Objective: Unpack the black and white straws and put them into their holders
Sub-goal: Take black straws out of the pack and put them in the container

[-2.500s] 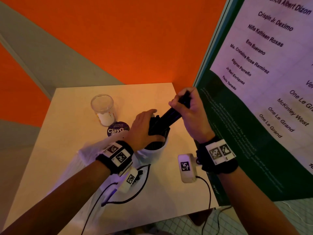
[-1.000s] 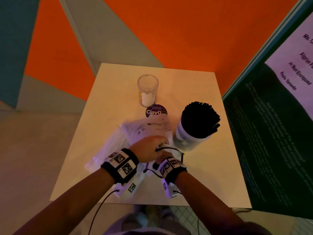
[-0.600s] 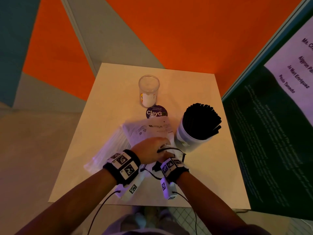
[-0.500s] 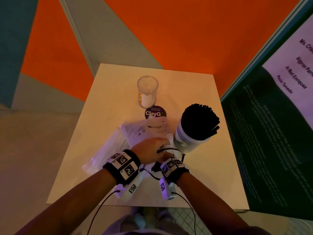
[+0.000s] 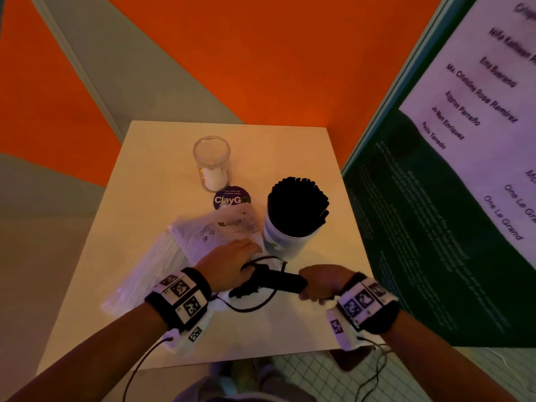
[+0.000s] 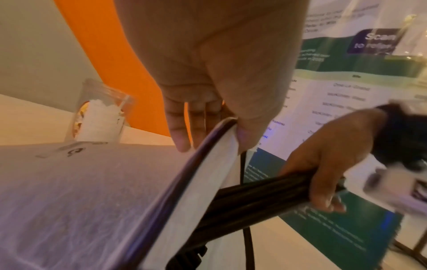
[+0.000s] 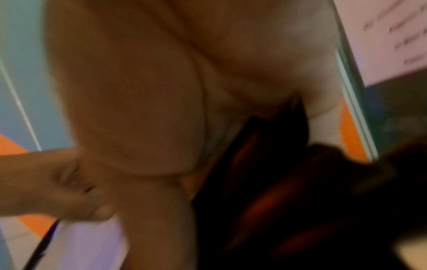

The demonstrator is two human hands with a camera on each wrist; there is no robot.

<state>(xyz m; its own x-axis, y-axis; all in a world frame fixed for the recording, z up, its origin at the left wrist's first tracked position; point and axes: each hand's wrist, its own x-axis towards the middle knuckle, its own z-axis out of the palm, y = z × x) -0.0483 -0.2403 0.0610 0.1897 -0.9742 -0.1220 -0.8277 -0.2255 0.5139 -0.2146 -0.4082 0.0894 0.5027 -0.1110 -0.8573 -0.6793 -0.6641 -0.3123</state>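
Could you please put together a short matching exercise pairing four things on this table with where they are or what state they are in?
Things:
1. clear cup
2. white holder
3. right hand
4. left hand

States:
A. grips a bundle of black straws being drawn from the packet
B. stands at the far side, with no straws in it
C. pinches the edge of the white packet
D. packed with upright black straws

Pairs: 1-B, 2-D, 3-A, 4-C
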